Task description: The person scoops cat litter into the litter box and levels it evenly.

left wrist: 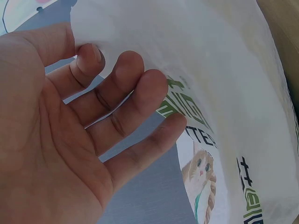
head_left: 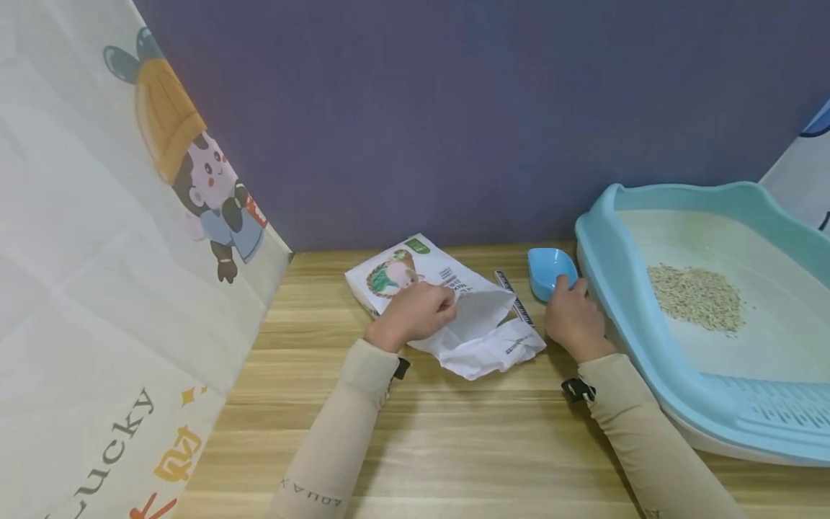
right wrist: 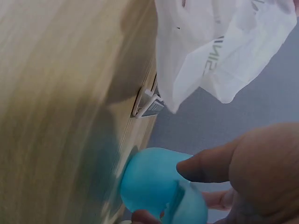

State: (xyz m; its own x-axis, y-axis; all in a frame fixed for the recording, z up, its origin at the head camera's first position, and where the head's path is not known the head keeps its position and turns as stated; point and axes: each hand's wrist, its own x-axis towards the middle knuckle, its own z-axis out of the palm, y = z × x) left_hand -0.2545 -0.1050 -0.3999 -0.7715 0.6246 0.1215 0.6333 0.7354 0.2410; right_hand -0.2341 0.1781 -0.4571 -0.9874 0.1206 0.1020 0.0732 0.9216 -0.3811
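My left hand is over the middle of a white printed litter bag, which lies with its open, crumpled mouth toward me. In the left wrist view, the thumb and forefinger pinch the edge of the bag, and the other fingers are loosely bent beside a picture of a cat. My right hand reaches to a blue scoop on the table, right of the bag. In the right wrist view, thumb and fingers hold the near, handle end of the scoop, the fingers partly hidden behind it.
Right of my right hand stands a large litter box with a light blue rim, holding a small heap of beige pellets. A barcode strip shows along the bag's right side. A dark wall closes off the wooden table's back.
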